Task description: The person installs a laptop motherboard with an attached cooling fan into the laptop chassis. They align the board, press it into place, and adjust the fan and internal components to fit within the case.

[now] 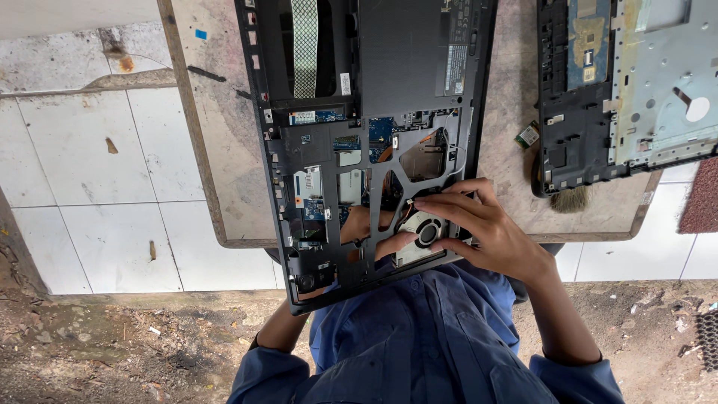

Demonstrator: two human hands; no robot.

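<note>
Dark opened laptop base (351, 150) overhanging the wooden table (217, 150) edge, left hand (370, 232) gripping it from underneath, right hand (479, 224) fingertips pressing at its round fan (428, 230), second chassis (628, 82) far right.

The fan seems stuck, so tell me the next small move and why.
Probably ease the fan up slightly with the right hand. Its fingertips lie on the fan, and the left hand shows through the cutouts of the laptop base, apparently steadying it from beneath.
</note>
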